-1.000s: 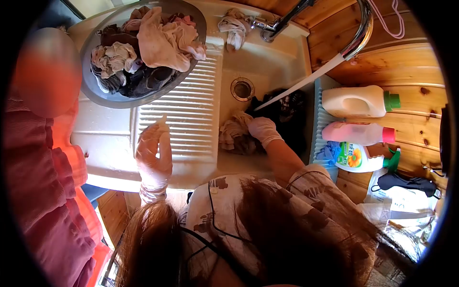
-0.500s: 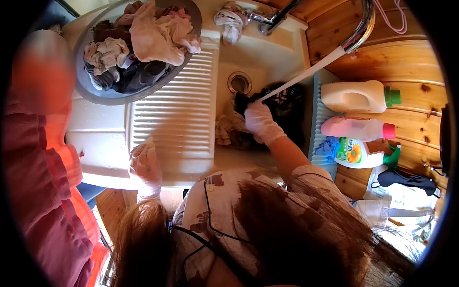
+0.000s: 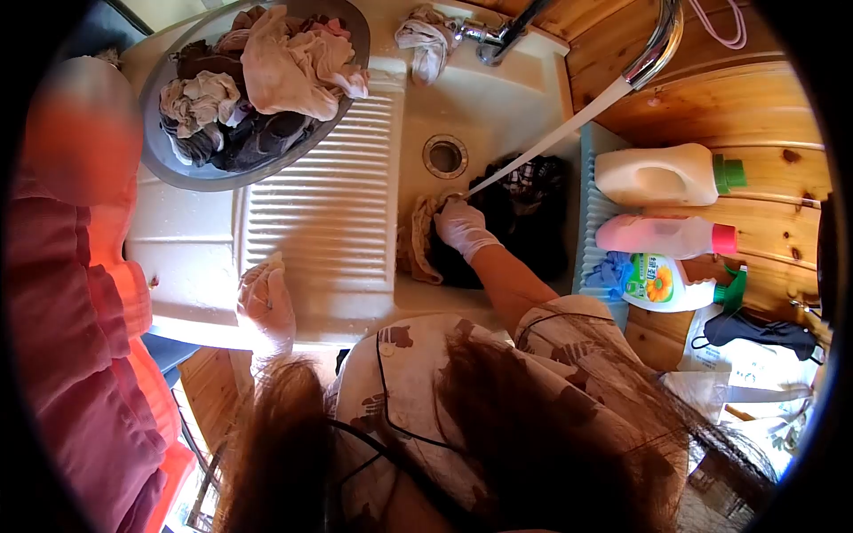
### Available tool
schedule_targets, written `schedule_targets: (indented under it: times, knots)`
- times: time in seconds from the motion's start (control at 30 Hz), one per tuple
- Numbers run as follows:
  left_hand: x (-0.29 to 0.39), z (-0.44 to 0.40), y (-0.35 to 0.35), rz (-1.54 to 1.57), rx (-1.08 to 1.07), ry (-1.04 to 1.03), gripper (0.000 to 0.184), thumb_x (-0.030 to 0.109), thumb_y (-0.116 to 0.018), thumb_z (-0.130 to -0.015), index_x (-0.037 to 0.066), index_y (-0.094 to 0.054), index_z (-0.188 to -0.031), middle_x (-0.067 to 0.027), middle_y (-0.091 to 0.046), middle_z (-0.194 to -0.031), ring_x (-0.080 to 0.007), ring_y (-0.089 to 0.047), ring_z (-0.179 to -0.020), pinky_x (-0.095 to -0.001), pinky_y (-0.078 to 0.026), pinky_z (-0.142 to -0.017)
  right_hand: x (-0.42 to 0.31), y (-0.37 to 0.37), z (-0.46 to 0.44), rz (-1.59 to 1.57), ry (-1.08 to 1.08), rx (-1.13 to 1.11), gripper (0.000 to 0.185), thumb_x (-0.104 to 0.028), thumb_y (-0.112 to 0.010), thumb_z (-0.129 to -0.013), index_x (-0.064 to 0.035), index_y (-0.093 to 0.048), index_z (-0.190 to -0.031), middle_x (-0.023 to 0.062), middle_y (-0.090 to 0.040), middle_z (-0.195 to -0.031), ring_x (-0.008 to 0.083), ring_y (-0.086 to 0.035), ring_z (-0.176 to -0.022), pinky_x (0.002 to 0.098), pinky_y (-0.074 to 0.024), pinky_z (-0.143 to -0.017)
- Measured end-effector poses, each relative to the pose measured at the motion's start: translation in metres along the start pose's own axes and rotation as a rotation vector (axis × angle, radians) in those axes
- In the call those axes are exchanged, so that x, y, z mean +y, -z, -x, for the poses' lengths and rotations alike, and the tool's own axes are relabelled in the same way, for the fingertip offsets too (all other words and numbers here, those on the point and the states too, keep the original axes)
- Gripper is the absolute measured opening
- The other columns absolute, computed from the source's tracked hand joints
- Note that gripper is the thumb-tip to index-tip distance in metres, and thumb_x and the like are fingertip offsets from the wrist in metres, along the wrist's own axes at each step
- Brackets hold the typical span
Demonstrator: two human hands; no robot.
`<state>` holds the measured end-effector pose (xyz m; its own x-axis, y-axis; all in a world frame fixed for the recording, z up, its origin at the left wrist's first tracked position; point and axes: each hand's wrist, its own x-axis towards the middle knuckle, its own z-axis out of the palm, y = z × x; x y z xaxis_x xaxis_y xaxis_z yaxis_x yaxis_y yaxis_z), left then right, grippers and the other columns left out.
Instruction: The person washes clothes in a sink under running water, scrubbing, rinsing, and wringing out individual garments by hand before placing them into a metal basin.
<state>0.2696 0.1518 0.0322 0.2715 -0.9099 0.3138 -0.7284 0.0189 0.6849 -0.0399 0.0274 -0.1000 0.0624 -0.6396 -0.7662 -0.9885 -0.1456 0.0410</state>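
Note:
My right hand (image 3: 464, 228), in a thin whitish glove, is down in the sink basin (image 3: 435, 115) with its fingers closed on a beige cloth (image 3: 423, 244). A stream of water (image 3: 551, 133) from the tap lands right by its fingertips. Dark wet clothes (image 3: 533, 222) lie bunched on the basin floor beside and under this hand. My left hand (image 3: 267, 300), gloved too, rests with fingers laid out on the front rim beside the ribbed washboard (image 3: 320, 213); nothing shows in it.
A grey basin (image 3: 258, 182) heaped with laundry stands at the back left. Another cloth (image 3: 428, 49) hangs by the tap valve. Several bottles, among them a beige detergent bottle (image 3: 657, 173) and a spray bottle (image 3: 671, 284), line the right side. A person in red (image 3: 89, 311) is at left.
My right hand has moved down and left in the sink, from a dark garment to the beige cloth. More of the drain shows. My left hand has barely moved.

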Motion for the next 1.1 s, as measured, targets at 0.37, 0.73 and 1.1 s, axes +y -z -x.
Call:
schedule_targets:
  times: [0.37, 0.73, 1.1]
  knots:
    - [-0.004, 0.002, 0.002, 0.004, -0.034, 0.015, 0.013, 0.002, -0.053, -0.082, -0.004, -0.065, -0.082, -0.0165, -0.066, -0.086, -0.0286, -0.063, -0.083, -0.0371, -0.050, -0.075, -0.019, 0.032, -0.052, -0.127, -0.204, 0.172, 0.077, -0.057, -0.036, -0.089, -0.0096, -0.015, -0.145, 0.0119, -0.008, -0.151, 0.0335, -0.013, -0.137, 0.0532, -0.0199, -0.105]
    - [-0.005, 0.002, -0.002, 0.015, 0.001, 0.089, 0.013, 0.001, -0.053, -0.080, -0.004, -0.066, -0.080, -0.0173, -0.067, -0.086, -0.0293, -0.064, -0.083, -0.0371, -0.050, -0.077, -0.032, 0.035, -0.099, -0.333, -0.339, 0.243, 0.095, -0.065, -0.043, -0.081, -0.0021, -0.011, -0.144, 0.0156, 0.003, -0.151, 0.0335, 0.001, -0.139, 0.0514, -0.0137, -0.109]
    - [-0.001, 0.003, 0.007, 0.087, -0.030, 0.091, 0.017, 0.004, -0.053, -0.084, -0.003, -0.068, -0.087, -0.0147, -0.067, -0.087, -0.0229, -0.064, -0.083, -0.0330, -0.051, -0.077, 0.022, -0.011, -0.037, -0.208, 0.161, 0.008, 0.052, -0.035, -0.054, -0.086, -0.0084, -0.046, -0.130, 0.0153, -0.029, -0.145, 0.0354, -0.034, -0.128, 0.0459, -0.0354, -0.098]
